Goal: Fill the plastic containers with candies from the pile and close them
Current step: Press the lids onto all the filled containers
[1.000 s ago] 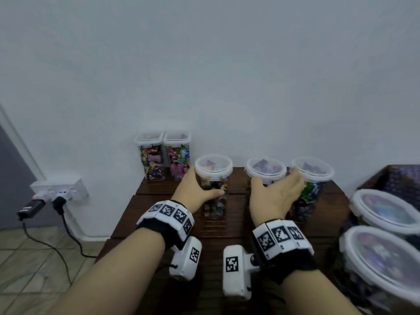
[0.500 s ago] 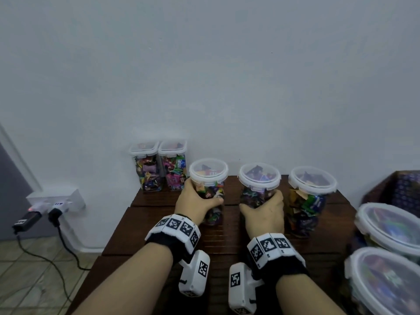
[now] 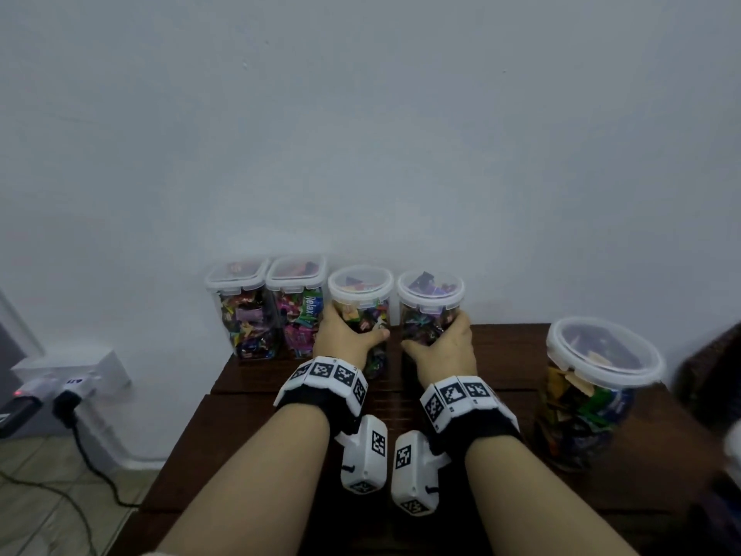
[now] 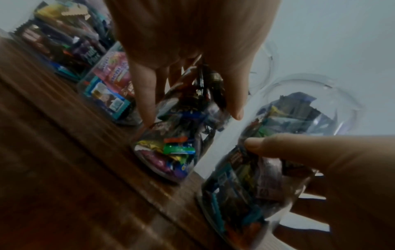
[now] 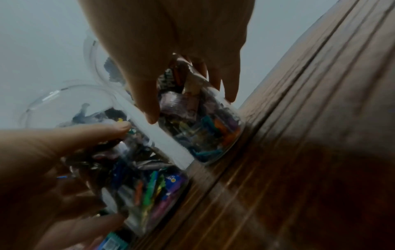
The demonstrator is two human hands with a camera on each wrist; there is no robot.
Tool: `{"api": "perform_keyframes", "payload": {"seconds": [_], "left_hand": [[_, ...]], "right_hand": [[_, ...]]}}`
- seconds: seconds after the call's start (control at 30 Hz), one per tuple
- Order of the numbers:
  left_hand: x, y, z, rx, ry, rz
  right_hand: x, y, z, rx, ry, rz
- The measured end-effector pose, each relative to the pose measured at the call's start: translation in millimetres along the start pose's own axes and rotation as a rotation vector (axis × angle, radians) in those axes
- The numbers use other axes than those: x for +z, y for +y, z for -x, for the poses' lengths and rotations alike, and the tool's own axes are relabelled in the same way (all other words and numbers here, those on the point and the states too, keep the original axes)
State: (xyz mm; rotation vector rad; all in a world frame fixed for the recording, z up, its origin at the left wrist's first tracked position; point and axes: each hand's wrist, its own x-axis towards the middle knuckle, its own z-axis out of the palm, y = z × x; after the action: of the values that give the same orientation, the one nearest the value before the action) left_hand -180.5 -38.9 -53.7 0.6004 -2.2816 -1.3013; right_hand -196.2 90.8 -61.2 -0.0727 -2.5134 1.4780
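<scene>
Clear round candy jars stand lidded near the desk's (image 3: 505,355) back edge: left hand (image 3: 345,335) fingers wrap one (image 3: 361,302), right hand (image 3: 445,347) the other (image 3: 429,302); wrist views show thumbs pressed on the walls.

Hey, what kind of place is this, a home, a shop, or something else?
Probably a room in a home, though I can't be sure. A dark wooden slatted table stands against a plain white wall, a wall socket with plugged-in chargers sits low beside it, and the floor is tiled.

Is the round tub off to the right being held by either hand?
No: the round tub stands alone on the table, while the left hand and right hand each grip another round container.
</scene>
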Motion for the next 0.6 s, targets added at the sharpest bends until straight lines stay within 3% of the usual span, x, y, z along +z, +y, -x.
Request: {"api": "perform_keyframes", "payload": {"seconds": [0.13,0.5,0.6], "left_hand": [[1.3,4.1,-20.3,-0.026,-0.021,-0.030],[16.5,2.3,-32.3,-0.060,0.076,-0.062],[14.9,4.1,-35.9,-0.096,0.043,-0.116]], "right_hand": [[14.2,-0.2,-21.0,-0.018,0.002,-0.006],[33.1,-1.8,-41.6,-0.037,-0.005,-0.044],[34.2,-4.5,-44.5,-0.024,-0.019,-0.037]]}}
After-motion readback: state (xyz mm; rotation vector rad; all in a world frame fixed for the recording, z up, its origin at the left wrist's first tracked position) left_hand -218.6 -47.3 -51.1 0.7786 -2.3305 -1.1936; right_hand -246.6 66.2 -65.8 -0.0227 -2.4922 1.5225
